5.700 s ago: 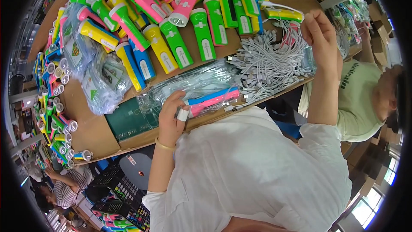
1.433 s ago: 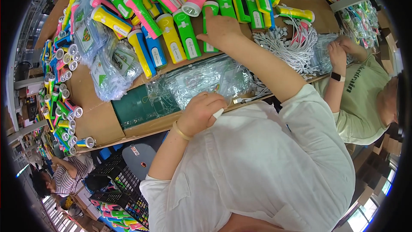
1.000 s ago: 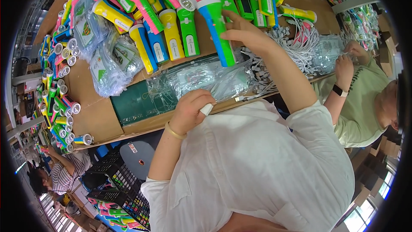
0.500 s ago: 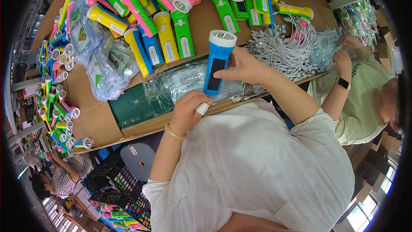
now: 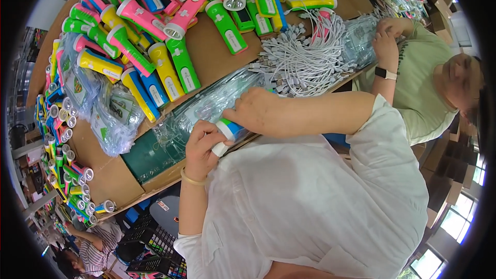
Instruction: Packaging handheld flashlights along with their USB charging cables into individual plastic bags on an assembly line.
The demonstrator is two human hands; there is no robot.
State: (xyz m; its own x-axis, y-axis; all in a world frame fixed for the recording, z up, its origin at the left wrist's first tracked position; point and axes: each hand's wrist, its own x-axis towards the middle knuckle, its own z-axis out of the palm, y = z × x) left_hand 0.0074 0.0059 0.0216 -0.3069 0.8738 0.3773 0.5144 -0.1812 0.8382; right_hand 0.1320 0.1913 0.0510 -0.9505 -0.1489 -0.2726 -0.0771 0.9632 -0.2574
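Note:
My right hand [image 5: 257,111] is closed round a mostly hidden blue flashlight [image 5: 238,130], held low over the near table edge. A white and green patch shows at its left end. Curled fingers of my left hand [image 5: 201,147] meet that end. A small white piece [image 5: 221,149] shows at the left thumb; whether it is held or wrapped on the thumb, I cannot tell. Clear plastic bags [image 5: 206,104] lie just beyond my hands on a dark green mat [image 5: 150,161]. Behind them is a heap of pink, green, yellow and blue flashlights [image 5: 182,67].
A bundle of white cables [image 5: 305,59] lies to the right. Bagged cards [image 5: 116,119] sit at left, beside many standing flashlights [image 5: 67,134]. A co-worker's hands [image 5: 388,39] handle clear bags [image 5: 359,41] at far right. A black crate [image 5: 155,248] stands below left.
My right hand has brought the blue flashlight down and left from upright to low against my left hand. The view has shifted, so the table appears further left and lower.

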